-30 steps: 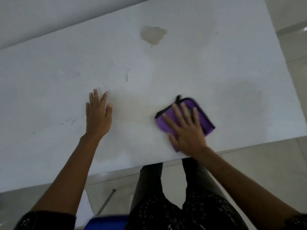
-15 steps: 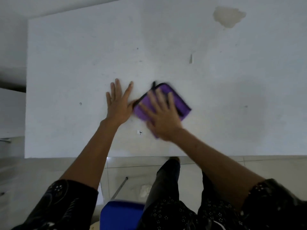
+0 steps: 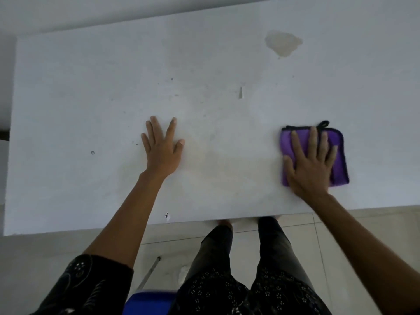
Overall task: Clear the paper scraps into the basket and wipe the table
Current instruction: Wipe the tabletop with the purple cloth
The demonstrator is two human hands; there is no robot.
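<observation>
A: How are the hands set?

B: The right hand [image 3: 309,164] lies flat with its fingers spread wide, pressing a folded purple microfibre cloth with black trim [image 3: 341,162] onto the white counter [image 3: 91,87]. The left hand [image 3: 162,151] is also flat and splayed. It holds nothing and is braced on the surface well to the left of the cloth.

A: Any scraps left?

B: A small white paper scrap with a dark mark [image 3: 167,216] sits nearer the person than the left hand, right at the counter's edge. A thin pale sliver [image 3: 241,93] lies beyond and between the hands, but I cannot tell whether it is paper. A blurred blue container [image 3: 150,302], probably the basket, sits on the floor below the left forearm.

A: What could go wrong?

B: A sweep towards that edge could flick the scrap onto the floor instead of into the basket. The cloth is only pressed, not gripped, so a fast stroke might leave it bunched behind the palm.
</observation>
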